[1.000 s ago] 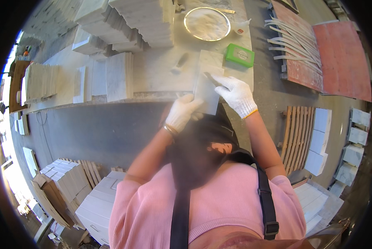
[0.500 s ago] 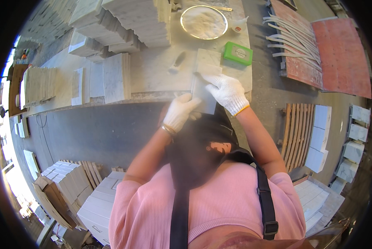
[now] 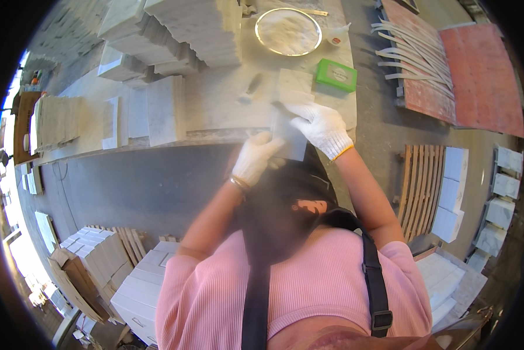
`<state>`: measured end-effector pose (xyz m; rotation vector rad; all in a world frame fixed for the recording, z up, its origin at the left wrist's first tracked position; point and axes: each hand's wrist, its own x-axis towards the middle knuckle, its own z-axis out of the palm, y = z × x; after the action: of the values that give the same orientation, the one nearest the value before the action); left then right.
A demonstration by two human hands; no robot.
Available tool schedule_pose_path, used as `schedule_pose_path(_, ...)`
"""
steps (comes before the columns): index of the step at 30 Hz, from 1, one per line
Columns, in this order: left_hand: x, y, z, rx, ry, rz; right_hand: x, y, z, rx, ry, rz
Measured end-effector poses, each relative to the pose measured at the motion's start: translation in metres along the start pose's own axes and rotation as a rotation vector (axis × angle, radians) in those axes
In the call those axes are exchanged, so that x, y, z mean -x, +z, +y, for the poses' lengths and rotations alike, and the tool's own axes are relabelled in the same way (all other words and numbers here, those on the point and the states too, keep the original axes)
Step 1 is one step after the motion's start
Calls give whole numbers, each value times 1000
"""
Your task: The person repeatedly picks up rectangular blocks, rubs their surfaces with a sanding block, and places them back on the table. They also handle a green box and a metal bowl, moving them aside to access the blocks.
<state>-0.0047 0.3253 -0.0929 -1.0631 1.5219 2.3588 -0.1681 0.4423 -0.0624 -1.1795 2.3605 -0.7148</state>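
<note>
Our white-gloved left hand (image 3: 255,157) and right hand (image 3: 321,127) close fingers on a pale square stone tile (image 3: 291,129) above the dusty surface (image 3: 215,105).

I see white knit cloth gloves on my left hand (image 3: 255,158) and right hand (image 3: 320,126), pressed on a matt pale stone tile (image 3: 289,119). Just beyond the tile, a shiny metal-rimmed dish (image 3: 288,31) and a glossy green plastic box (image 3: 336,74).

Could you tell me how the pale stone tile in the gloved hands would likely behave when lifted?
The stone tile looks flat and stiff, so probably no flex. Likely heavy for its size: both hands, left hand and right hand, steady it. Edges may chip if knocked.
</note>
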Motion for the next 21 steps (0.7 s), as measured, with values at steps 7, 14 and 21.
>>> schedule_pose_path(7, -3, -4, -3, -19, -3, -46, 22, -11, 7, 19, 31, -29)
schedule_pose_path(14, -4, -6, -9, -5, 44, -68, 29, 4, 7, 20, -111, -32)
schedule_pose_path(21, 1, -13, -4, -49, 32, -121, -7, -26, 13, -79, -69, 122)
